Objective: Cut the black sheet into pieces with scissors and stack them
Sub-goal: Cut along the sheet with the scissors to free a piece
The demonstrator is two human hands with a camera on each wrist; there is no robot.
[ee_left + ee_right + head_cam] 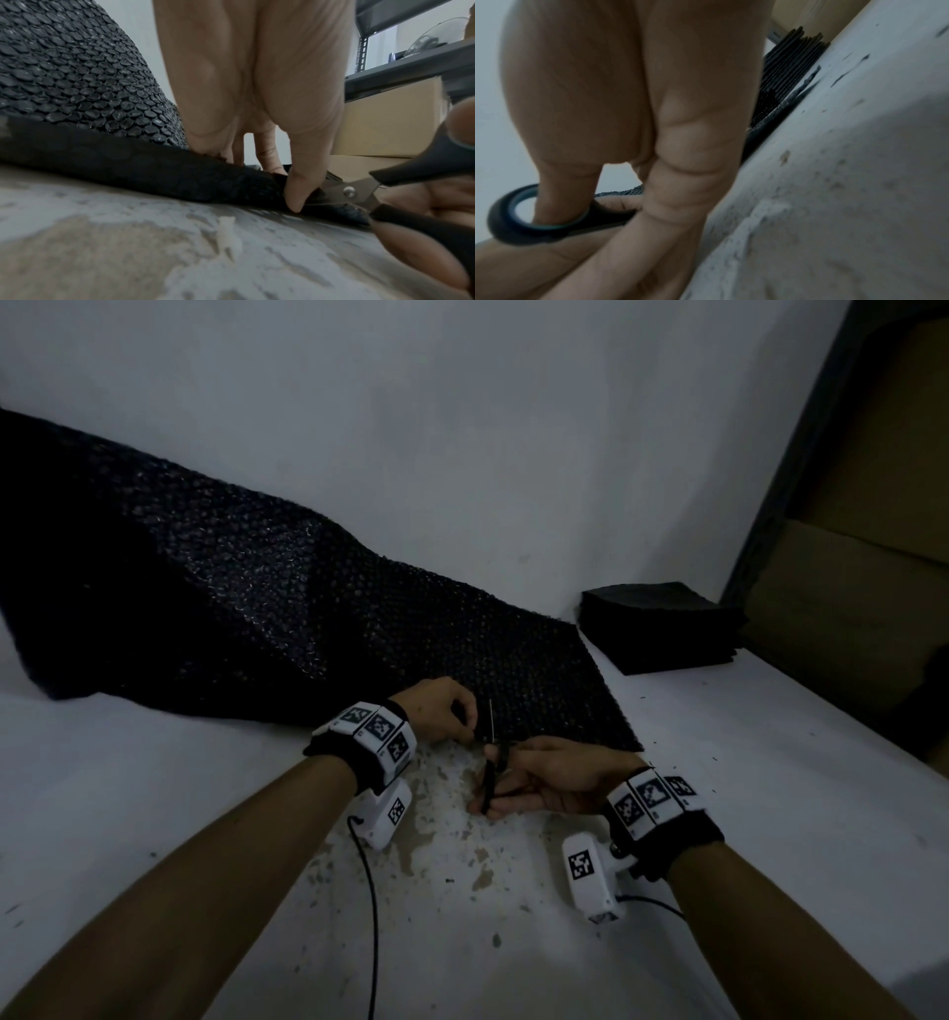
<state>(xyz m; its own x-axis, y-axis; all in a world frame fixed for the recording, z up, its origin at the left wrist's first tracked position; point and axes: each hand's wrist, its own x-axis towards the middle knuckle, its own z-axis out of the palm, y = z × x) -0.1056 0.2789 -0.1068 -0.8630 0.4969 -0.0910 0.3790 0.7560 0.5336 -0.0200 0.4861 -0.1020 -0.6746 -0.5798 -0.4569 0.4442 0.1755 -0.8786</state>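
A long black bubble sheet (246,603) lies across the white table, its left part raised against the wall. My left hand (441,711) pinches the sheet's near edge (180,182) between thumb and fingers. My right hand (544,780) grips black-handled scissors (493,773), thumb through one loop (526,219). The blades (334,190) stand apart at the sheet's edge, right beside my left thumb. A stack of cut black pieces (662,626) sits at the back right.
The table (770,814) has a worn, chipped patch near my hands. Cardboard boxes (847,618) and a dark metal shelf frame stand at the right. A white wall (462,428) runs behind the sheet. Cables trail from both wrist cameras.
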